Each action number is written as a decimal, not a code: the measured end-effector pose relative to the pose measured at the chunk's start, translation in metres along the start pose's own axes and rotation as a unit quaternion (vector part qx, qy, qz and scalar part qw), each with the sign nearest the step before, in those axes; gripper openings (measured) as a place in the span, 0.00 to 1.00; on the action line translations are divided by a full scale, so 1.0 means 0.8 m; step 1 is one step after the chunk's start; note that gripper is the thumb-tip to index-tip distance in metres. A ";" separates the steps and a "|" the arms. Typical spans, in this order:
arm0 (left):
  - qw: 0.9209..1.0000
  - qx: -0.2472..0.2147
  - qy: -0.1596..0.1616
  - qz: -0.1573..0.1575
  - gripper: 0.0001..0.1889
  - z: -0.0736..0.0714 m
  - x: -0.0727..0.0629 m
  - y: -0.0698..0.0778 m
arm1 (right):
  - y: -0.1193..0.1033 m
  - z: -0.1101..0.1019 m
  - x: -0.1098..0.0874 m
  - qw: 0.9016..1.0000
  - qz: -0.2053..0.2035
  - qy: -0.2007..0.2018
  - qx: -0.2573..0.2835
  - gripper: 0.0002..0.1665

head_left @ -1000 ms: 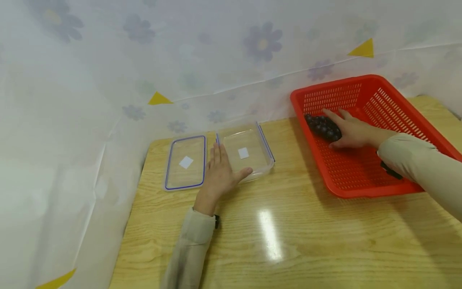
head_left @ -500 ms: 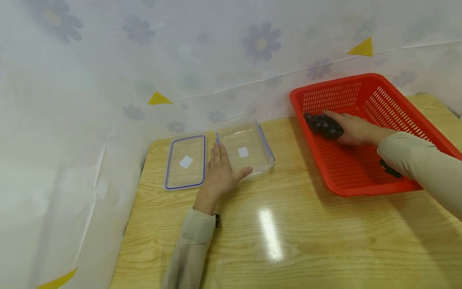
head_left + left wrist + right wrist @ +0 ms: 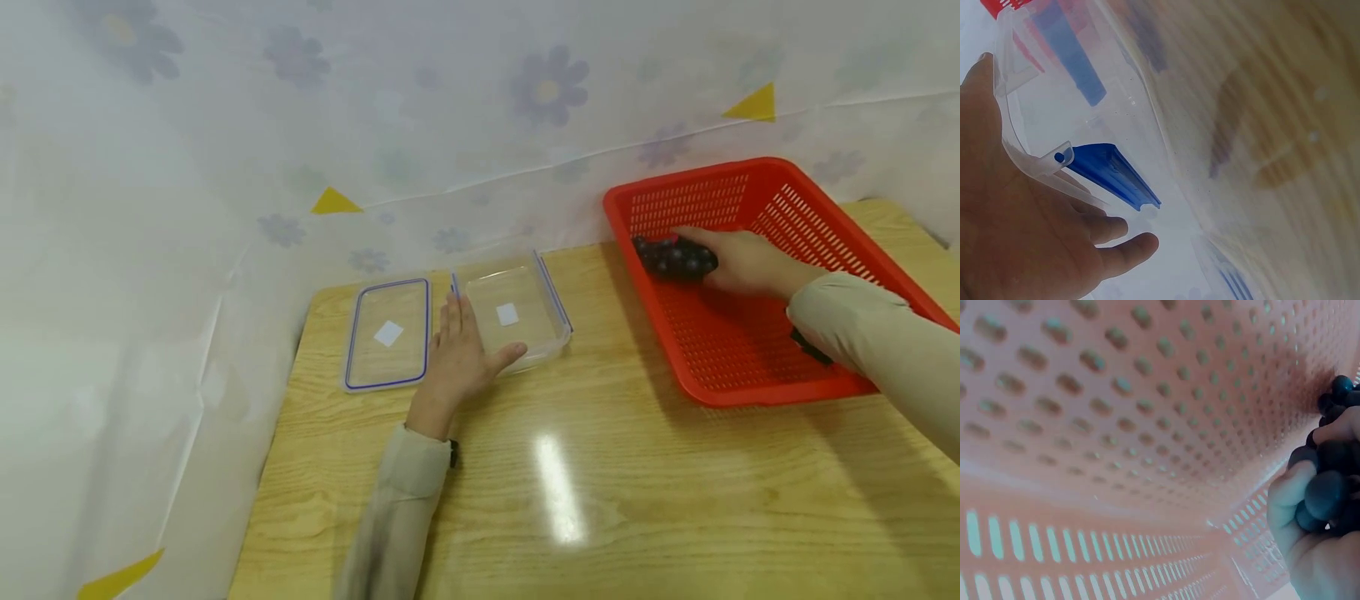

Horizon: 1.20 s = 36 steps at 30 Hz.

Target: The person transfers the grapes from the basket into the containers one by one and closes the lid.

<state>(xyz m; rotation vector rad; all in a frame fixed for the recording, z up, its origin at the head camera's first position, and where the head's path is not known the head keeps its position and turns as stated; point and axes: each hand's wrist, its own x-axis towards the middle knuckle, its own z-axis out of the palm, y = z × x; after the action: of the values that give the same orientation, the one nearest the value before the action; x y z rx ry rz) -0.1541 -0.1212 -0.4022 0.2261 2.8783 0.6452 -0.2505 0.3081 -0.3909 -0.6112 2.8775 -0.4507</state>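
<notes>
Inside the red basket, my right hand grips a bunch of dark grapes at the basket's left side. The right wrist view shows fingers curled round the round, dark grapes. My left hand lies with straight fingers along the left side of a clear plastic food container, its thumb at the near corner. In the left wrist view the palm is against the container's rim, beside a blue locking flap. A white square sticker marks the container's bottom.
Left of the container lies its clear lid with a blue seal line and a white sticker. A flower-printed sheet stands behind and left of the wooden table. Yellow triangles are stuck on the sheet.
My right hand has gone from spread fingers over the grapes to gripping them, and the bunch has shifted slightly right. The left hand stays at the container.
</notes>
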 end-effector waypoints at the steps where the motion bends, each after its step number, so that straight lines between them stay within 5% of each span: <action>1: 1.000 0.000 -0.001 -0.001 0.67 0.000 0.001 0.001 | 0.000 -0.001 0.000 1.000 -0.001 0.000 0.002 0.52; 20: 1.000 -0.011 0.001 0.003 0.66 0.003 0.021 0.014 | 0.004 -0.047 -0.009 0.999 0.036 0.018 -0.003 0.44; 36: 0.999 -0.040 -0.003 -0.005 0.64 0.011 0.033 0.015 | 0.002 -0.098 -0.022 0.996 0.076 0.034 0.022 0.49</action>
<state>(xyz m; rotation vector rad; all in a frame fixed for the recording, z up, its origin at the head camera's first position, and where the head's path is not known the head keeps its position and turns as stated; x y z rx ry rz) -0.1764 -0.1021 -0.4083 0.2014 2.8387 0.7542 -0.2527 0.3366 -0.3160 -0.3738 2.9414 -0.5205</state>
